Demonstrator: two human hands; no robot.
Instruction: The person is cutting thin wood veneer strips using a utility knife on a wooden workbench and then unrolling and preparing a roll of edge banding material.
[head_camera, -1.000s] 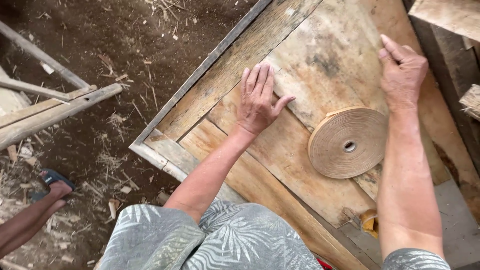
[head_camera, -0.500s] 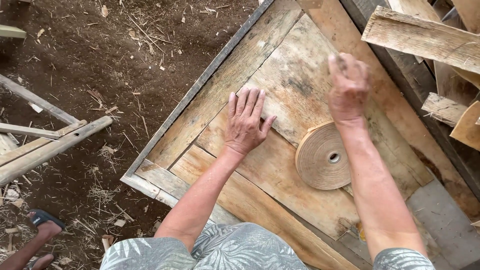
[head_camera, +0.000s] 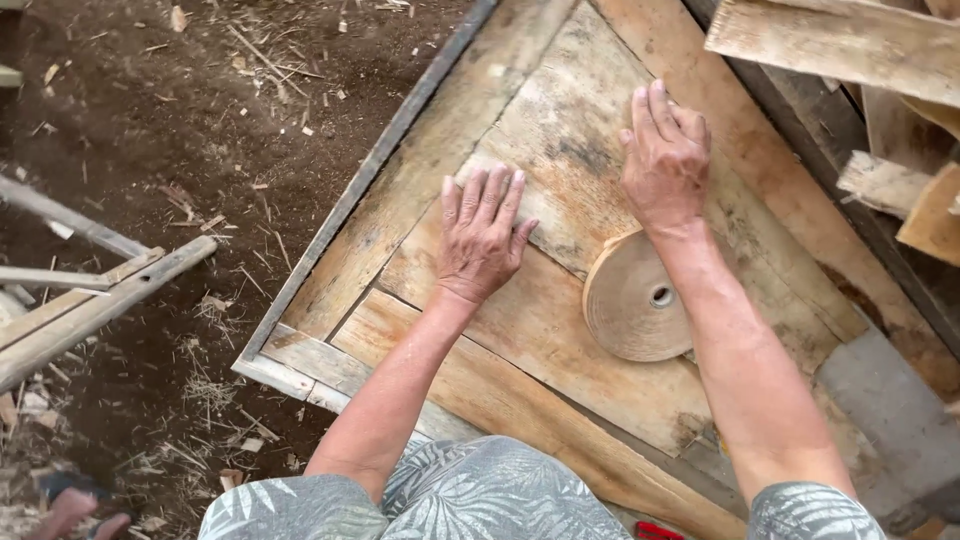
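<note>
Nearest, a roll of tan veneer tape (head_camera: 638, 297) lies flat on the desk (head_camera: 520, 400) just below the right hand (head_camera: 665, 160), with no loose end visible, so taping looks not yet begun. Left hand (head_camera: 482, 235) rests palm down, fingers (head_camera: 490, 195) spread wide and flat, holding nothing, on the thin veneer sheet (head_camera: 560, 140). Beyond the roll the right hand's fingers (head_camera: 655, 110) press flat on the same sheet, gripping nothing; sheets look laid in place, joining left.

short grey sleeves with pale leaf print, bare forearms
</note>
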